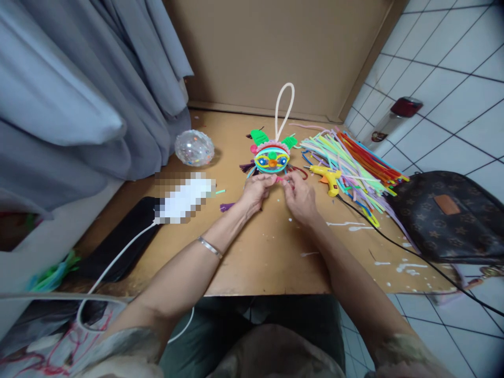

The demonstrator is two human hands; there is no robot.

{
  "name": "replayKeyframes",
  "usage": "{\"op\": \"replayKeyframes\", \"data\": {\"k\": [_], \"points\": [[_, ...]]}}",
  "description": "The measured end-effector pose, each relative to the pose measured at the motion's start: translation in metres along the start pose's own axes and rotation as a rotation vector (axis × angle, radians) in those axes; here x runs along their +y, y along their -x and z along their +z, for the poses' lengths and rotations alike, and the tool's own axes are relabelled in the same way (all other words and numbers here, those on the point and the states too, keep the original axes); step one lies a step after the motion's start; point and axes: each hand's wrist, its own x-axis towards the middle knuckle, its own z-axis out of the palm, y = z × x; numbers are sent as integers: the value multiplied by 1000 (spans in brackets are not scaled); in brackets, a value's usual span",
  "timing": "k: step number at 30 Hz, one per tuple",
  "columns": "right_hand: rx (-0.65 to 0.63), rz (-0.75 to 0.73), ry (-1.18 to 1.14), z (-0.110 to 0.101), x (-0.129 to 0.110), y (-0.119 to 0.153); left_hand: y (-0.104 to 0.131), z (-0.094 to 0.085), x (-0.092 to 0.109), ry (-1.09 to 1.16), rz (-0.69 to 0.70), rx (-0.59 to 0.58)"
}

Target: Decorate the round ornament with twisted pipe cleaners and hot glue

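My left hand [258, 190] and my right hand [300, 197] meet at the middle of the table, fingertips pinched on a small pink piece [280, 179] between them. Just beyond the fingers lies a colourful lion-face ornament [272, 159] with green ears, blue eyes, an orange nose and a tall white loop [284, 111] on top. Dark tassels stick out at its left side. To the right of my right hand rests a yellow glue gun [328, 178] with a black cord, its nozzle pointing left.
Many coloured pipe cleaners [346, 157] lie at the right, beside a brown patterned bag [452, 215]. A clear ball [194, 148] sits at the back left, near a grey curtain [79, 89]. A black case [118, 247], white cable [118, 257] and purple tassel [226, 207] are at the left.
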Motion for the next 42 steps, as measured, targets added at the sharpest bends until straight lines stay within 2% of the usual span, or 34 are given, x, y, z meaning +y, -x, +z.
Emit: {"op": "replayKeyframes", "data": {"k": [3,6,10,17,33,38,42], "points": [[1,3,201,-6,-8,3,2,3,-2,9,4,15],[-11,6,278,-5,-16,7,4,5,-3,56,16,28],[-28,31,312,5,-24,11,8,9,-4,143,6,75],[4,66,263,16,-32,14,16,19,-2,284,-125,99],[98,14,244,13,-12,5,13,18,-9,271,-173,61],[138,-50,123,9,2,1,12,16,-12,243,-158,39],[147,-40,-83,5,10,-3,9,13,-10,199,-163,-10]]}}
